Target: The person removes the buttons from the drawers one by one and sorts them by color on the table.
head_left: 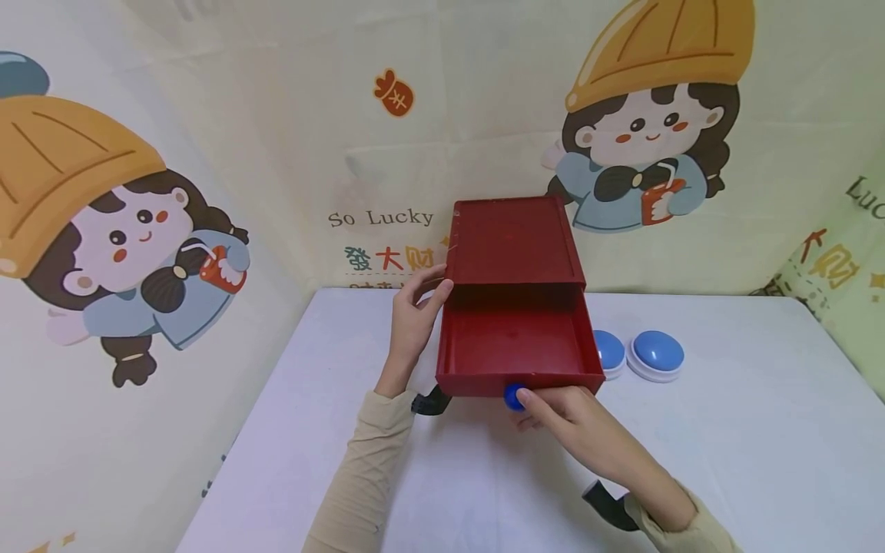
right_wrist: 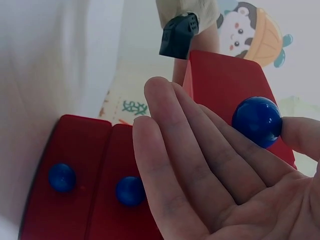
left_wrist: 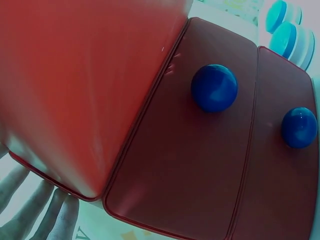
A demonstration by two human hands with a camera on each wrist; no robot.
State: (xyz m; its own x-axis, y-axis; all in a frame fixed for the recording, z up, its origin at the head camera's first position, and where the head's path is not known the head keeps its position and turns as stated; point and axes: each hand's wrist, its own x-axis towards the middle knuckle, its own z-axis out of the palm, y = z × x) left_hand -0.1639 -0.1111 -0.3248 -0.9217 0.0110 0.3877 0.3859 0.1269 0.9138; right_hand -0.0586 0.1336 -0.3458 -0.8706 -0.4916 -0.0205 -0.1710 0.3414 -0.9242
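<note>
A dark red drawer cabinet (head_left: 515,242) stands at the back of the table, its top drawer (head_left: 508,346) pulled far out with nothing inside. My right hand (head_left: 577,426) is at the drawer's front, pinching the round blue knob (right_wrist: 256,122) between thumb and index finger; the other fingers extend below it. At the cabinet's left side, my left hand (head_left: 413,319) rests with its fingers fairly straight against the wall. Its fingertips (left_wrist: 70,212) touch the cabinet in the left wrist view. Two lower drawers (left_wrist: 180,165) sit closed, each with a blue knob.
Two blue dome buttons on white bases, a nearer-right one (head_left: 658,352) and a partly hidden one (head_left: 610,350), stand right of the cabinet. A white cloth covers the table (head_left: 747,430). A printed cloth (head_left: 484,92) hangs behind.
</note>
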